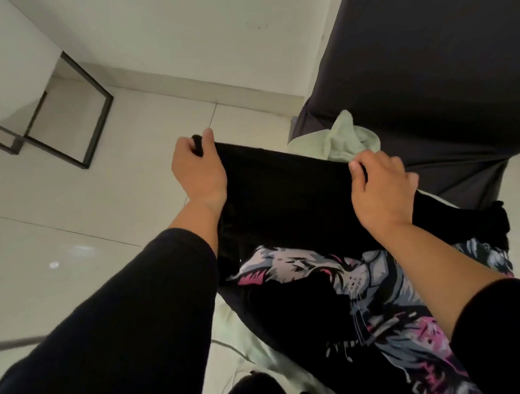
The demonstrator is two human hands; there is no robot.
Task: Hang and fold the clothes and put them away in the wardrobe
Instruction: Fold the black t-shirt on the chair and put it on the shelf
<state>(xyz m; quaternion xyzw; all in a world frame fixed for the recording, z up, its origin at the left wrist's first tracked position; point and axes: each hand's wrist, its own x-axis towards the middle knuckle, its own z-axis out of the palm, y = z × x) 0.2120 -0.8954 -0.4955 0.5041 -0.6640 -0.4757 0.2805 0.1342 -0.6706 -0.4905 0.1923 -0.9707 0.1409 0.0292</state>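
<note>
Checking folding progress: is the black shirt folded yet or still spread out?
Partly folded. Left hand and right hand grip a doubled-over edge of the black shirt, while its print lies spread below.

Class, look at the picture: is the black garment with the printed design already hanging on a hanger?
No: the left hand and right hand each grip the top edge of the black garment, and no hanger is visible.

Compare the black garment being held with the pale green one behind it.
The black garment is stretched flat between the left hand and right hand, both gripping its top edge; the pale green garment lies crumpled and untouched. The black one bears a pink and grey print lower down; the green looks plain. Neither is folded yet.
</note>
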